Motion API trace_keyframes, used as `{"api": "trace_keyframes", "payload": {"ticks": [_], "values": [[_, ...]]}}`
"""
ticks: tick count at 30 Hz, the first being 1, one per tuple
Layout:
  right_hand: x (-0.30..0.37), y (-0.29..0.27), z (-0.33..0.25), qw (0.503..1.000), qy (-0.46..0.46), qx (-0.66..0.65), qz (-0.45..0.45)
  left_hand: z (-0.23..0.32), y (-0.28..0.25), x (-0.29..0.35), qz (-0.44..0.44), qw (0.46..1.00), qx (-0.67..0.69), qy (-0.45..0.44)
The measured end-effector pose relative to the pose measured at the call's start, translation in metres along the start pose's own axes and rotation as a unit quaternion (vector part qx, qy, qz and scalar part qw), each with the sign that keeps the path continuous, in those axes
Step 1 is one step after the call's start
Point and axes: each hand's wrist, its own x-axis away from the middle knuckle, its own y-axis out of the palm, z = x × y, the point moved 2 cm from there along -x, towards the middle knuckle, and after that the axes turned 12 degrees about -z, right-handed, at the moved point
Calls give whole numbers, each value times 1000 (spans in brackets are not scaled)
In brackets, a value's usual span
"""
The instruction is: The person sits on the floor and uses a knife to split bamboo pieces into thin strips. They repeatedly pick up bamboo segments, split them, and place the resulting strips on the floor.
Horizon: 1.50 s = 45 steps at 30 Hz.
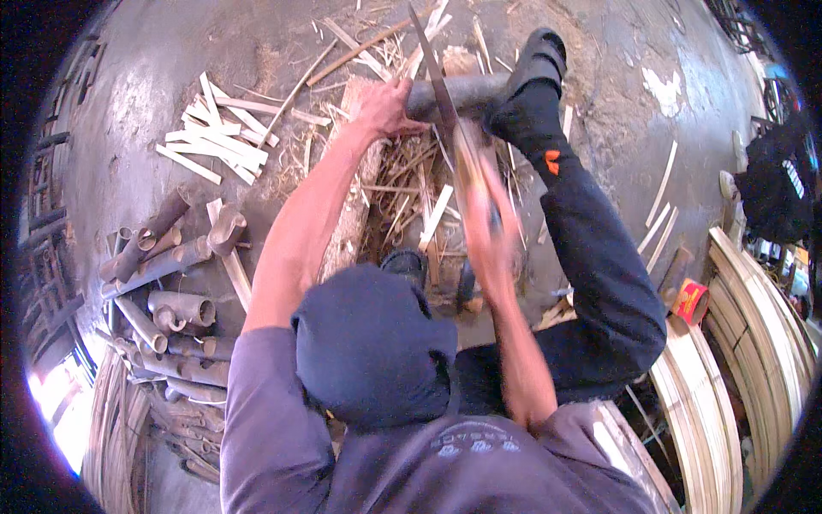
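A dark, thick bamboo tube [473, 91] lies crosswise at the top middle, over the wooden block and litter. My left hand [385, 104] is closed on its left end, with the thumb pointing right beneath it. In my right hand [491, 224], smeared by motion, is the handle of a handsaw [443, 104]. The saw's long blade slants up and to the left, crossing the tube between my left hand and my foot. A black shoe [535, 68] presses against the tube's right end. How deep the blade sits is not visible.
Pale split strips [218, 137] are scattered on the floor to the left. Several cut bamboo tubes [184, 308] lie in a pile below them. Long bundled slats [702, 403] and a red tin [690, 301] stand at the right. A rough wooden beam [349, 227] runs beneath my left arm.
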Motion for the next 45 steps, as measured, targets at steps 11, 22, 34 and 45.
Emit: {"api": "trace_keyframes", "payload": {"ticks": [11,22,34,45], "values": [[-85,23,5,998,-1,31,46,1,3,-4,44,998,-34,34],[22,-9,-5,998,54,24,-23,4,-7,13,15,999,-50,-10],[114,-57,-45,985,155,-22,-76,-2,2,15,-1,1000,-19,-16],[112,-45,-25,991,109,-30,-73,-9,12,6,17,999,-20,18]]}}
